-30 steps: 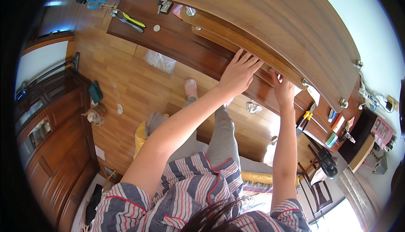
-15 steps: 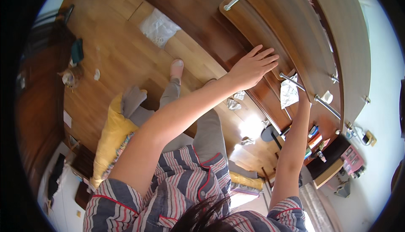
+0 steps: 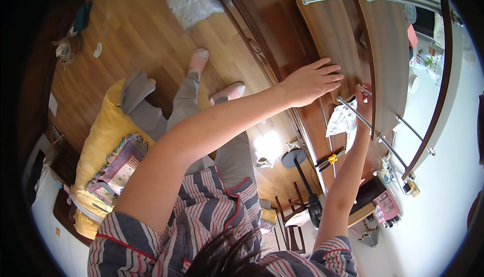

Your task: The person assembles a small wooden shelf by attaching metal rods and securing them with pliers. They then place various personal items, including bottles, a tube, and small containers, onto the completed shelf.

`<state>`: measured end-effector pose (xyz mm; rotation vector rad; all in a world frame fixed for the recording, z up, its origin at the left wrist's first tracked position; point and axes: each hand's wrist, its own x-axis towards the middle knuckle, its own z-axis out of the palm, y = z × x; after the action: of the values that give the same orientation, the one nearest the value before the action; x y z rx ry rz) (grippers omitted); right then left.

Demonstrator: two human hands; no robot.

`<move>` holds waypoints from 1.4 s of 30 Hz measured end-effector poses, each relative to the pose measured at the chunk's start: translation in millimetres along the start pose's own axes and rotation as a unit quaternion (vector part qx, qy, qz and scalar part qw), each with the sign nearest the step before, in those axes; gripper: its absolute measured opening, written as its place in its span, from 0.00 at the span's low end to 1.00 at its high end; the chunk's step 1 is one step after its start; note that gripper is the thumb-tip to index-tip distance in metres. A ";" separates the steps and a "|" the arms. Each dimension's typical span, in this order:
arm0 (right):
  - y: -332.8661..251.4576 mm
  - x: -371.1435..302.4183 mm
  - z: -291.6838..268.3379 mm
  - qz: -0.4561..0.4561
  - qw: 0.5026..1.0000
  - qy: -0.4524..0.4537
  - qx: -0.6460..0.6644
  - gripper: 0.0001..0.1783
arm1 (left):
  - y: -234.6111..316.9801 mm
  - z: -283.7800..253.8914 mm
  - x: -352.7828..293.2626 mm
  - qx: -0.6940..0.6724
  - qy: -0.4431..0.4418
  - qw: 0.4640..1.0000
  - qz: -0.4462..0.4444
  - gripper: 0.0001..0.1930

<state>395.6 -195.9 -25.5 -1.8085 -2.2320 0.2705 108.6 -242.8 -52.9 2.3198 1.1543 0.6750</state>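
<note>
A wooden shelf rack with metal rods stands on the brown table in front of me. My left hand [image 3: 313,84] lies with fingers stretched out on its lowest board [image 3: 333,35]. My right hand [image 3: 363,95] reaches in between the lowest board and the curved middle board [image 3: 387,50]. Its fingers look closed beside a thin metal rod; what they hold, if anything, is hidden. Below the right hand, near the forearm, lies crumpled white printed paper [image 3: 342,122], next to a metal rod [image 3: 354,111] that runs between the boards.
Yellow-handled pliers [image 3: 328,161] lie near the table's edge, by my right forearm. A black fan [image 3: 302,173] stands on the floor, and a pink drawer box [image 3: 386,206] is at the right. Clear plastic wrapping [image 3: 194,2] lies at the far left.
The view has swung, bringing the rack's far end, the pliers and more of the fan into sight. My left hand stays on the lowest board; the right hand's fingers now show between the boards.
</note>
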 end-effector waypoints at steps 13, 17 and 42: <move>-25.7 1.4 -14.5 0.090 0.992 -0.082 0.031 0.08 | -1.6 -1.3 0.8 -0.009 -0.006 1.000 0.007 0.26; -36.6 -1.0 -14.2 0.153 0.986 -0.066 0.033 0.09 | -1.3 -1.4 0.1 -0.012 0.002 1.000 0.008 0.25; -222.0 -69.4 -15.3 0.142 0.971 -0.067 0.180 0.11 | -44.0 -69.8 -13.9 -0.186 0.356 0.885 -0.237 0.14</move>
<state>207.4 -310.6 50.4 -1.9397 -1.8419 0.8178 32.8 -217.7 -28.1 1.3928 1.6369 1.4579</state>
